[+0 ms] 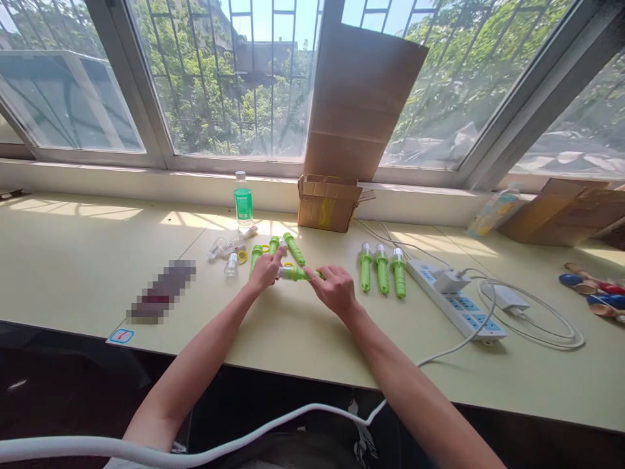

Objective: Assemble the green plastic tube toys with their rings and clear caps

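Observation:
A green flashlight-shaped tube (297,273) with a clear end lies level between my two hands. My left hand (265,271) is closed around its clear end, thumb pointing up. At the other end, the fingers of my right hand (334,289) grip the green handle. Just beyond my hands are more green tubes, one of them tilted (293,249) and another (256,258) partly behind my left hand. Clear plastic caps (231,264) and a yellow ring (242,256) lie to the left. Three green tubes with clear ends (382,272) are lined up on the right.
A water bottle (243,203) and an open cardboard box (326,206) stand near the window sill. To the right, a power strip (459,303) has chargers and looped cables. A white cable (273,422) crosses in front of me. A blurred dark object (161,292) lies left.

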The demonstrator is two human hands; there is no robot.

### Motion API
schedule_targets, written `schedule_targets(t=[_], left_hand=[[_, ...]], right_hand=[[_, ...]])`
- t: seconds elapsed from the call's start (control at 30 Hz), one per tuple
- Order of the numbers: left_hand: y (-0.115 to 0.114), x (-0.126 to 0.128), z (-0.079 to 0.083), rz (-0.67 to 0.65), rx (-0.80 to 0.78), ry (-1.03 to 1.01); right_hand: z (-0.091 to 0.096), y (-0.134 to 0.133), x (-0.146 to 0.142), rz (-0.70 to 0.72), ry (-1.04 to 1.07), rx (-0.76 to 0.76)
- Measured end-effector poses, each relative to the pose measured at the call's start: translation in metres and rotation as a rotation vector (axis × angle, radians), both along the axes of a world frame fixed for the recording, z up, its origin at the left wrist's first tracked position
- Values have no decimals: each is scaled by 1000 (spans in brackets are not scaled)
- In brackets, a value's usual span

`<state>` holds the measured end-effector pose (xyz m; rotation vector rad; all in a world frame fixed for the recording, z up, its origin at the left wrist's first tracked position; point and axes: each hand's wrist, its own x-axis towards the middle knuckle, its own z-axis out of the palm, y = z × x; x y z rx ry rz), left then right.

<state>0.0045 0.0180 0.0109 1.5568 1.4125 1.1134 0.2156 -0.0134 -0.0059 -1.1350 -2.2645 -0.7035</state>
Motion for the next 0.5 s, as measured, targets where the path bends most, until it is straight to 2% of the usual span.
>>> schedule_targets(t=[0.13, 0.23, 0.37, 0.5], left_hand=[[-2, -1, 4, -34, -75, -40], [-4, 0, 5, -1, -29, 80], [-5, 2, 5, 76, 173, 288], [-5, 4, 5, 128, 300, 418]], right_hand=[[0, 0, 0, 34, 0, 82], [1, 0, -1, 50, -9, 88], [4, -3, -4, 27, 5, -69], [10, -8, -8, -34, 92, -276]])
